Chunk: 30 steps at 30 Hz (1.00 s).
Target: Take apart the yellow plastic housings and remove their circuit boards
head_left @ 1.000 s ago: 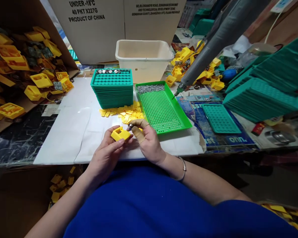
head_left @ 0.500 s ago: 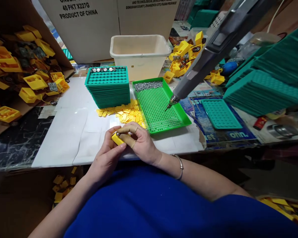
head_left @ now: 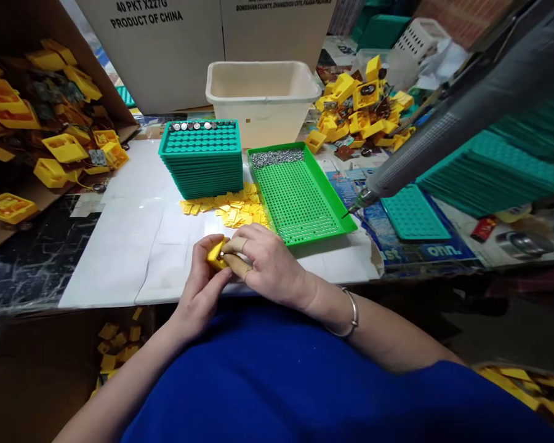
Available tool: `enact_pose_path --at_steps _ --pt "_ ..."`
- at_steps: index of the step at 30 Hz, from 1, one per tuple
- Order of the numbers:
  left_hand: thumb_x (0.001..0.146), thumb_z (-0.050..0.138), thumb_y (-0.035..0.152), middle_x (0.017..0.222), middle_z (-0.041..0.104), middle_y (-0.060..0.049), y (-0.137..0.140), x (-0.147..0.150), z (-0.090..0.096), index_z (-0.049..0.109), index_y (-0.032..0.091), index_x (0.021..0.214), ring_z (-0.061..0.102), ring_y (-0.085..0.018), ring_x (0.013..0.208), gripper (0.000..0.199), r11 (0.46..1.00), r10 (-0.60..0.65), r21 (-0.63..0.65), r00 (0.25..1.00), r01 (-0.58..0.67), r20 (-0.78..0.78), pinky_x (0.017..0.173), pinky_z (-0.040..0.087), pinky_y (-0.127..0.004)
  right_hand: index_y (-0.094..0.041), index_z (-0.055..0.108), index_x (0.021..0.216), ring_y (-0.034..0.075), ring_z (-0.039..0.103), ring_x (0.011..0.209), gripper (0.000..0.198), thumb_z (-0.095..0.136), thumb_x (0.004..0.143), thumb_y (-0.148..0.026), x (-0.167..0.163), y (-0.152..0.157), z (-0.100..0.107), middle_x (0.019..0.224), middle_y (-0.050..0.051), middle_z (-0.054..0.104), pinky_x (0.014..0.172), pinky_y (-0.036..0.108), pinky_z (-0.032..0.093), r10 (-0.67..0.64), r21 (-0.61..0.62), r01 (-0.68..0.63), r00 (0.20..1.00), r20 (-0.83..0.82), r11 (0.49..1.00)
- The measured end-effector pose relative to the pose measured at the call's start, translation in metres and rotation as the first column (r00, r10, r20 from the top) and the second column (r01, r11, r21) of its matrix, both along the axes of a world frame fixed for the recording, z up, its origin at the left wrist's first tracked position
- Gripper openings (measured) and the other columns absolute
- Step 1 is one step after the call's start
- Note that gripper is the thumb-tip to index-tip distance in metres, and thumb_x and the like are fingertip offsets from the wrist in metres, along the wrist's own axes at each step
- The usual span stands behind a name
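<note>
My left hand (head_left: 200, 283) grips a small yellow plastic case (head_left: 216, 253) between thumb and fingers, tilted above the table's front edge. My right hand (head_left: 270, 264) wears tan finger covers on thumb and forefinger. Those two fingertips pinch a small shiny metal piece (head_left: 222, 253) against the case; its exact kind is too small to tell. Just beyond both hands lies a heap of flat yellow plastic covers (head_left: 242, 212). To the right of it sits a green perforated tray (head_left: 300, 191) with tiny metal screws (head_left: 277, 158) at its far end.
A stack of teal trays (head_left: 203, 166) carries round silver cells in its top row. Behind stands a cream tub (head_left: 263, 117). An electric screwdriver (head_left: 397, 166) hangs at right, its tip over the green tray's edge. Yellow cases (head_left: 360, 107) with parts pile up behind it.
The yellow case has turned in my left hand, and my right fingertips now press closer over it. The hanging screwdriver has swung to the right, from the tray's middle to its edge.
</note>
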<state>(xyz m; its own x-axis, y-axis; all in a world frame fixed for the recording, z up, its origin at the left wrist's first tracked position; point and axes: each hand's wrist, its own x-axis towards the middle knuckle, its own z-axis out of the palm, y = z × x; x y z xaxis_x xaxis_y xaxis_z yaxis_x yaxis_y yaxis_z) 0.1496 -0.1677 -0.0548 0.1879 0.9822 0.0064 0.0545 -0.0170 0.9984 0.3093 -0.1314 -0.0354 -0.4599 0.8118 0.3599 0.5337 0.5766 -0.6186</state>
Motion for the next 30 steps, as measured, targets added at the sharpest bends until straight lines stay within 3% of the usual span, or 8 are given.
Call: enact_pose_path --at_steps 3,7,14,18,22,25,27,30 --pt "0.093 0.052 0.022 0.121 0.05 -0.007 -0.001 0.0 -0.002 0.041 0.024 0.127 0.052 -0.021 0.111 0.036 0.987 -0.016 0.154 0.985 0.043 -0.173 0.097 0.042 -0.036 -0.011 0.071 0.088 0.02 0.055 0.084 0.016 0.057 0.09 -0.019 0.0 0.0 0.015 0.084 0.009 0.065 0.079 0.033 0.044 0.016 -0.019 -0.012 0.974 0.228 1.0" --pt "0.093 0.049 0.017 0.121 0.05 -0.007 0.001 -0.002 0.002 0.042 0.023 0.127 0.05 -0.021 0.114 0.035 0.958 -0.044 0.264 0.964 0.116 -0.263 0.101 0.04 -0.036 -0.012 0.07 0.09 0.016 0.054 0.077 0.014 0.059 0.091 -0.02 -0.003 0.003 0.025 0.085 0.007 0.064 0.072 0.029 0.04 0.011 -0.128 0.027 0.957 0.291 0.991" --pt "0.09 0.059 0.028 0.111 0.064 -0.002 0.009 -0.023 0.0 0.06 0.027 0.115 0.056 -0.022 0.106 0.026 0.989 -0.123 -0.085 0.992 0.122 -0.007 0.093 0.042 -0.034 -0.014 0.058 0.069 0.009 0.048 0.062 0.03 0.077 0.079 -0.036 -0.007 0.015 0.02 0.065 -0.003 0.058 0.062 0.023 0.033 -0.051 -0.365 0.093 0.991 0.122 0.926" --pt "0.089 0.062 0.033 0.107 0.069 -0.002 0.011 -0.026 -0.001 0.061 0.026 0.115 0.062 -0.021 0.101 0.027 0.967 -0.071 -0.224 0.969 0.125 0.236 0.09 0.046 -0.034 -0.014 0.063 0.072 0.007 0.051 0.059 0.022 0.069 0.086 -0.03 -0.002 0.034 0.032 0.063 -0.004 0.061 0.059 0.021 0.036 0.138 -0.489 -0.103 0.99 0.036 0.866" --pt "0.087 0.062 0.032 0.097 0.073 -0.008 0.011 -0.023 0.004 0.059 0.02 0.105 0.07 -0.025 0.089 0.022 0.937 0.022 -0.323 0.903 0.131 0.429 0.073 0.054 -0.036 -0.014 0.072 0.094 0.014 0.065 0.081 0.018 0.058 0.093 -0.024 -0.007 0.064 0.044 0.091 0.005 0.073 0.071 0.025 0.042 0.055 -0.259 0.034 0.943 0.327 0.965" --pt "0.087 0.061 0.028 0.093 0.074 -0.009 0.009 -0.022 0.004 0.059 0.017 0.101 0.072 -0.026 0.081 0.018 0.931 0.049 -0.346 0.905 0.112 0.424 0.062 0.054 -0.032 -0.013 0.073 0.103 0.027 0.067 0.097 0.027 0.048 0.095 -0.022 -0.021 0.083 0.042 0.107 0.015 0.071 0.072 0.033 0.045 -0.094 -0.01 0.132 0.757 0.647 0.991" --pt "0.087 0.06 0.028 0.093 0.074 -0.009 0.008 -0.022 0.003 0.059 0.018 0.101 0.072 -0.025 0.081 0.017 0.933 0.048 -0.343 0.907 0.109 0.419 0.061 0.055 -0.031 -0.01 0.072 0.106 0.031 0.067 0.098 0.032 0.043 0.094 -0.015 -0.03 0.089 0.038 0.108 0.019 0.069 0.07 0.035 0.046 -0.088 0.022 0.109 0.656 0.749 0.994" --pt "0.086 0.063 0.027 0.098 0.074 -0.007 0.01 -0.021 0.003 0.061 0.019 0.1 0.072 -0.023 0.088 0.016 0.942 0.076 -0.326 0.899 0.076 0.431 0.069 0.057 -0.032 -0.01 0.071 0.107 0.032 0.068 0.1 0.034 0.042 0.09 -0.008 -0.036 0.091 0.034 0.107 0.02 0.068 0.07 0.036 0.047 -0.066 0.022 0.077 0.622 0.78 0.997"
